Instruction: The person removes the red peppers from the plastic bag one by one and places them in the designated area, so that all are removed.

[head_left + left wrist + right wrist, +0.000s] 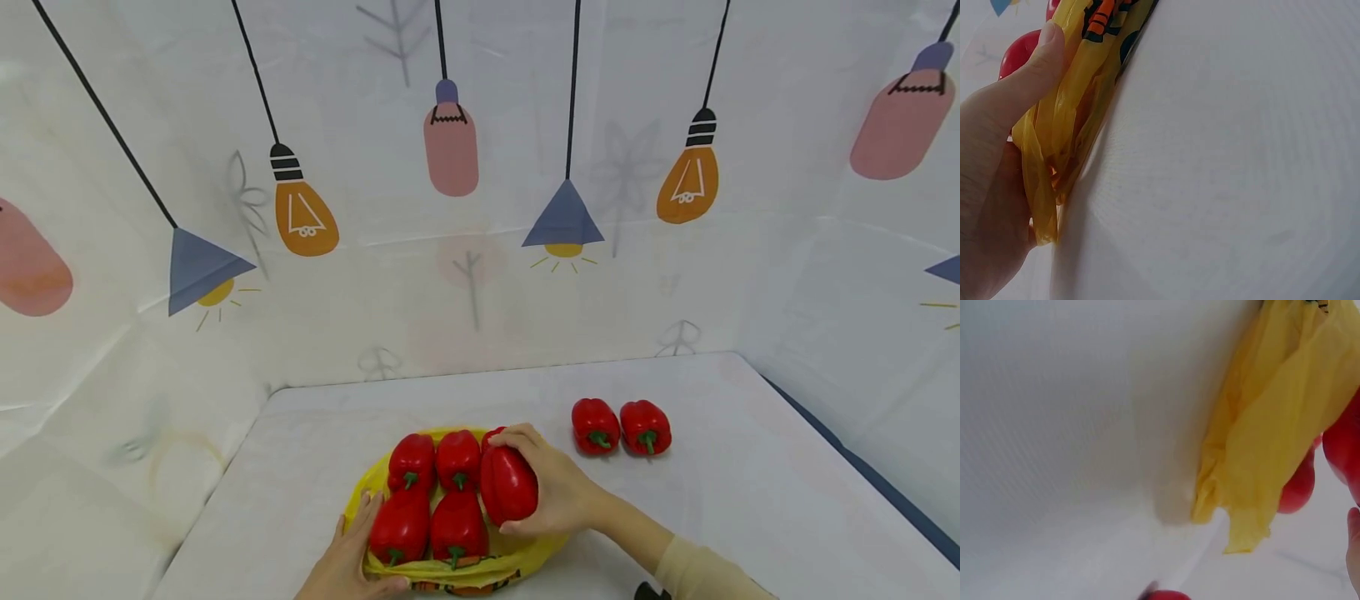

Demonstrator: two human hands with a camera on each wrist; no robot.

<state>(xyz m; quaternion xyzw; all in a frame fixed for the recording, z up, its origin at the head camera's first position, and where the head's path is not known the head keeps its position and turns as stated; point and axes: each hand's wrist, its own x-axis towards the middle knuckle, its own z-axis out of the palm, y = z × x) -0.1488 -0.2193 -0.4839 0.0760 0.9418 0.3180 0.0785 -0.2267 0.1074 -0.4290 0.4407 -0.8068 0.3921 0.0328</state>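
Note:
A yellow plastic bag (pixel 540 553), its mouth spread wide, lies on the table with several red bell peppers (pixel 400 527) with green stems inside in rows. My right hand (pixel 558 487) grips another red bell pepper (pixel 510 486) from its right side, over the right part of the bag. That pepper partly hides one behind it. At the bag's left front edge, my left hand (pixel 348 554) holds the side. In the left wrist view, its thumb (pixel 1047 53) lies over the gathered yellow plastic (pixel 1079 94), while the other fingers are mostly hidden behind it.
Two more red bell peppers (pixel 596 427) sit side by side on the white table (pixel 712 492), behind and right of the bag. A white backdrop (pixel 510 317) printed with hanging lamps surrounds the table's back and sides. Something small and black (pixel 649 591) shows beside the right sleeve.

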